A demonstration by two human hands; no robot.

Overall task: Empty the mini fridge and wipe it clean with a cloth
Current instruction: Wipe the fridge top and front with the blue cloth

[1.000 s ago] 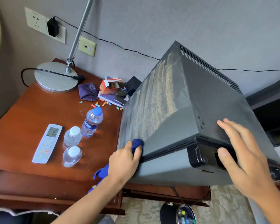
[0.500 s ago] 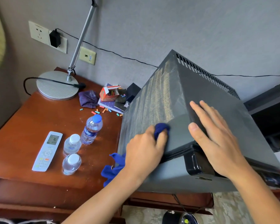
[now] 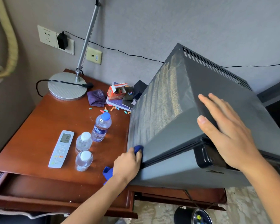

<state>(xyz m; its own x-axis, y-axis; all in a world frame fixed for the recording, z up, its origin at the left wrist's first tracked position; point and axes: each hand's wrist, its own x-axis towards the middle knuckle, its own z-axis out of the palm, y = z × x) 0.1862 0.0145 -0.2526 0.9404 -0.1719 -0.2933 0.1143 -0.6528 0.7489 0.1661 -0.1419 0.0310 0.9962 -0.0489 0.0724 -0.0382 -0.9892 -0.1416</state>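
The big dark grey metal mini fridge (image 3: 192, 126) sits on the brown wooden desk (image 3: 44, 126), at 3 o'clock from 3 clear water bottles (image 3: 101, 127). Its side looks dusty and streaky, with slots along the top back edge. The left hand (image 3: 128, 164) holds a bunched blue cloth (image 3: 138, 149) against its lower front corner. The right hand (image 3: 228, 131) lies flat on top, fingers straight.

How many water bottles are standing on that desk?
3: a taller blue-capped bottle nearest the fridge, and two small white-capped bottles beside the remote. None looks hidden.
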